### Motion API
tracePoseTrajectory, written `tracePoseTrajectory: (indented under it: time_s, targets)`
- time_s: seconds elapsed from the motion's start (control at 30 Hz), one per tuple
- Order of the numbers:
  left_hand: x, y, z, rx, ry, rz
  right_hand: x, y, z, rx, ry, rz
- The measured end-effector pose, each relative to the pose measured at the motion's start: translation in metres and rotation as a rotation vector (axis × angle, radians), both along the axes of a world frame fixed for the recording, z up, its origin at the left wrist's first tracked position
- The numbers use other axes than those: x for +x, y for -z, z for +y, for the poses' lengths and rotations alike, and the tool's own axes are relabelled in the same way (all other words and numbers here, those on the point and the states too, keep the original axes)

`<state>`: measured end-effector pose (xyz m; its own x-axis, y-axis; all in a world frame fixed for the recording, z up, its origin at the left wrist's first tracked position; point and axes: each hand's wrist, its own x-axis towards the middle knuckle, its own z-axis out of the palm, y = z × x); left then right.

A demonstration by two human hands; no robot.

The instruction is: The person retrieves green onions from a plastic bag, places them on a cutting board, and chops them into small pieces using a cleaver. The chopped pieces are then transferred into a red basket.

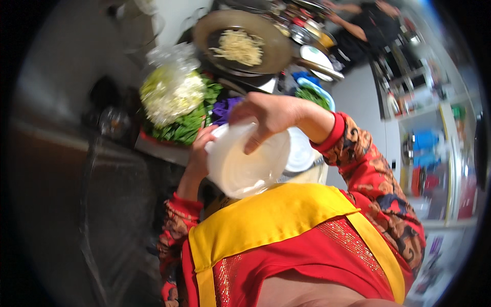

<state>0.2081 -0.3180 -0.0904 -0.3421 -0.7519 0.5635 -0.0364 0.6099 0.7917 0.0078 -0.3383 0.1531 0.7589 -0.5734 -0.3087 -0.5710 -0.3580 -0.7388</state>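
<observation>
My right hand (268, 115) grips a translucent plastic bowl (249, 169) by its far rim, with the thumb inside. The bowl is tilted so that its inside faces me, close to the yellow apron (268, 218). On its left side, my left hand (200, 147) has its fingers on the edge of a white dish (217, 131), mostly hidden behind the bowl. To the right of the bowl lies a round white lid or plate (300, 150), and a knife (318, 161) shows partly beside it.
Beyond my hands, a wok (203, 42) with pale strips of food (241, 48) sits on a stove; its handle (320, 68) points right. Bagged lettuce (172, 92) rests on leafy greens (180, 128). A purple cloth (224, 109) and a blue basket (330, 100) lie nearby. Another person (368, 27) stands back right.
</observation>
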Motion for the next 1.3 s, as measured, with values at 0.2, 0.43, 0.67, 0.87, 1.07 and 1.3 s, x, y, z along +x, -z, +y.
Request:
tracePoseTrajectory:
  time_s: [0.2,0.43,0.67,0.87,1.07,1.3]
  targets:
    - [-0.004,0.018,-0.016,0.106,0.054,-0.036,-0.029,-0.035,0.006,-0.011,0.388,-0.263]
    - [0.015,0.057,-0.027,0.454,-0.058,0.184,-0.098,-0.05,0.026,-0.085,0.921,-0.727]
    - [0.029,-0.134,0.02,0.303,0.084,0.43,-0.183,0.003,0.144,-0.489,1.355,-0.67]
    - [-0.014,-0.218,0.114,0.441,0.82,0.183,-0.218,0.077,0.204,-1.319,0.912,-0.029]
    - [-0.163,-0.065,0.138,1.12,0.272,-0.126,-0.253,0.118,0.245,-1.395,0.873,-0.077]
    - [-0.248,0.038,0.035,1.192,-0.316,-0.492,-0.329,0.146,0.33,-1.274,0.867,-0.029]
